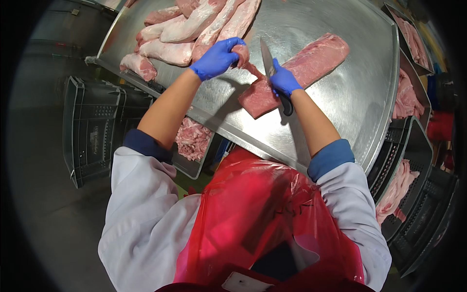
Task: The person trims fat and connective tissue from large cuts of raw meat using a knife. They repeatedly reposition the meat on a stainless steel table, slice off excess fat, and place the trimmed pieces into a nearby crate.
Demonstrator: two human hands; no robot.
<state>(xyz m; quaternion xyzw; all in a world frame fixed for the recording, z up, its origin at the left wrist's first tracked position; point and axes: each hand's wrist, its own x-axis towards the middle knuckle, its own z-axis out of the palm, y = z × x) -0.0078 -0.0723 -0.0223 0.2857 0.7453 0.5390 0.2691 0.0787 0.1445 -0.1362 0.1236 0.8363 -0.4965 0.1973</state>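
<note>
A long pink slab of meat (318, 58) lies diagonally on the steel table (350, 107). My left hand (216, 61), in a blue glove, grips a floppy piece of meat (242, 56), lifting it so a thin strip stretches down to the slab's near end. My right hand (284, 80), also gloved blue, holds a knife (266, 54) with its blade pointing away from me and its black handle below the fingers, over the slab beside that strip. Several pale, long meat pieces (189, 27) are piled at the back left of the table.
A bin of meat scraps (206, 151) sits below the table's front edge. Grey crates (92, 131) stand at the left. Along the right side are trays (418, 61) and crates (421, 151) with meat. My red plastic apron (253, 219) is at the lower middle.
</note>
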